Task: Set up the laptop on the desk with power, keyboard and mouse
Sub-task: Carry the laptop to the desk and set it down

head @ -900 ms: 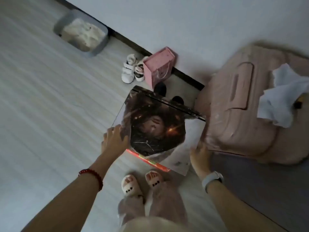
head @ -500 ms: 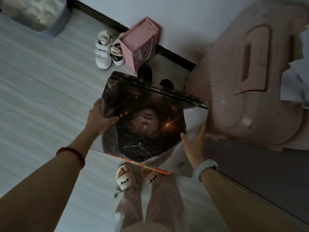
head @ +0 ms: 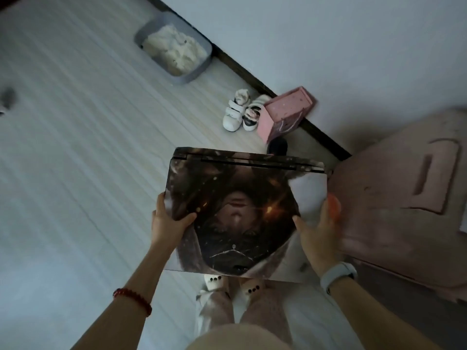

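Both hands are clamped on the laptop (head: 240,213) right now. The left hand (head: 168,223) is gripping its left edge, thumb lying across the printed lid and the fingers tucked out of sight underneath. The right hand (head: 319,231) is gripping the right edge the same way, thumb on top of the lid, fingers wrapping round the side. The laptop is closed and is being held up in the air, roughly flat, hinge edge pointing away from the person, well above the floor (head: 75,173). Its lid is showing a dark picture sticker with pale corners.

Moving out along the arms: a red bead bracelet (head: 132,300) is sitting on the left wrist, and a watch with a pale strap (head: 337,274) is sitting on the right wrist. Directly below the near edge of the laptop, two slippers (head: 232,284) are peeking out on the pale wooden floor, with patterned trouser legs rising above them.

To the right, a pink suitcase (head: 394,210) is lying just beside the laptop's right edge. Beyond the laptop's far edge, a pink gift bag (head: 285,114) is standing against the wall's dark skirting board, and a pair of small white shoes (head: 240,113) is sitting right beside it on its left. Further along that wall, towards the far left, a grey tray (head: 174,46) filled with whitish material is resting on the floor.
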A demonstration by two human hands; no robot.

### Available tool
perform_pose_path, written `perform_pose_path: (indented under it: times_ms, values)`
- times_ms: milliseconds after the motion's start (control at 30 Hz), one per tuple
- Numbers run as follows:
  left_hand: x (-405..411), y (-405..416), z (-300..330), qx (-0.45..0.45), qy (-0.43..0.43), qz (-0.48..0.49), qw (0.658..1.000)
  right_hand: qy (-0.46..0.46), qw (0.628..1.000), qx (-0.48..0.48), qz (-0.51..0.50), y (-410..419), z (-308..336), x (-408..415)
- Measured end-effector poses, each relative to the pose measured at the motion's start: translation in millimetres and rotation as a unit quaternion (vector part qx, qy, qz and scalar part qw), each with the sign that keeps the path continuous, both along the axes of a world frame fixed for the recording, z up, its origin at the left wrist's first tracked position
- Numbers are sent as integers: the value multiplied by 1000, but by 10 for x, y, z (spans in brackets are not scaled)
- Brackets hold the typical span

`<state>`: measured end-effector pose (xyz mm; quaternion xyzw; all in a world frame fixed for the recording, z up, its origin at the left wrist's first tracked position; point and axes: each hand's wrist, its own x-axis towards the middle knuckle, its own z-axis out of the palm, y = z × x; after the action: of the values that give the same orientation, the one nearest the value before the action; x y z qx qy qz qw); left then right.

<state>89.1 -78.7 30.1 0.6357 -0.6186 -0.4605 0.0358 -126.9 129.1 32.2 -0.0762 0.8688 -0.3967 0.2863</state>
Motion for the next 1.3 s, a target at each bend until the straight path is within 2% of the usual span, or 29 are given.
perform_pose_path:
  times_ms: [133, 233, 433, 667, 967, 1200, 1300]
  values:
    - [747, -19, 520, -29, 18, 118, 992, 39, 991, -8, 128, -613, 535, 296]
    - [1291, -59, 863, -61, 19, 178, 982, 85, 972, -20, 220, -1137, 922, 601]
    - [2397, -298, 1367, -106, 17, 273, 956, 114, 931, -7, 347, -2211, 1464, 1505]
    - [3935, -803, 1681, -122, 51, 396, 909, 133, 886, -32, 443, -3437, 1921, 3119]
    - [5606, -1551, 1977, -157, 41, 521, 838, 141, 816, -87, 554, -4970, 2281, 5073]
    - [6546, -2622, 2055, -174, 25, 576, 799, 121, 779, -105, 606, -6389, 2263, 6210]
    - [6906, -3258, 2145, -190, 6, 607, 771, 106, 762, -112, 629, -7121, 2241, 6715]
